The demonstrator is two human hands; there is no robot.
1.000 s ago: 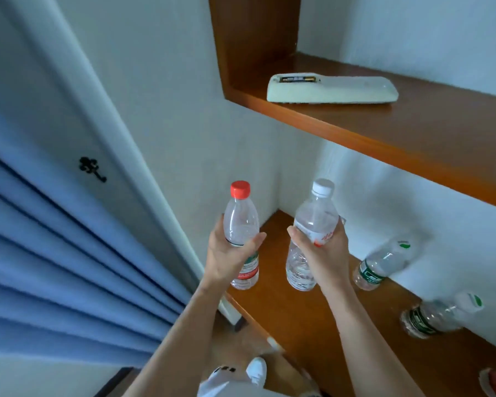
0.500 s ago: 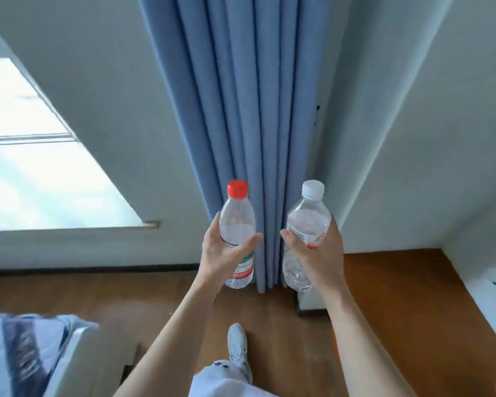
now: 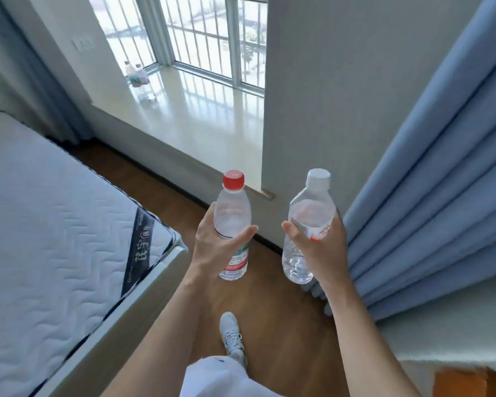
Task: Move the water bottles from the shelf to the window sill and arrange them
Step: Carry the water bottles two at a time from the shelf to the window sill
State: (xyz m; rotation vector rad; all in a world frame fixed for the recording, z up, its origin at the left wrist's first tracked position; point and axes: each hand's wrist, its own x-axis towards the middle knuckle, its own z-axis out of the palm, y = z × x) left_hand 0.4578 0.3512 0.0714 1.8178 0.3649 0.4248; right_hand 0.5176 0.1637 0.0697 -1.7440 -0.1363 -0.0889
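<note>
My left hand (image 3: pixel 216 247) grips a clear water bottle with a red cap (image 3: pixel 232 213), held upright in front of me. Beside it, my right hand (image 3: pixel 318 250) grips a clear water bottle with a white cap (image 3: pixel 309 213), also upright. The two bottles are apart, side by side at chest height. Ahead and to the left lies the pale glossy window sill (image 3: pixel 189 110). A small group of bottles (image 3: pixel 136 73) stands at its far left corner by the glass. The shelf is out of view.
A mattress on a bed frame (image 3: pixel 55 224) fills the left. A blue curtain (image 3: pixel 441 196) hangs on the right beside a white wall pillar (image 3: pixel 341 96). Wooden floor (image 3: pixel 269 305) runs between bed and curtain toward the sill. My shoe (image 3: pixel 232 333) is below.
The view has swung left from the shelf, past the curtain, to the window sill and bed. Both hands keep the same bottles, held in the same pose.
</note>
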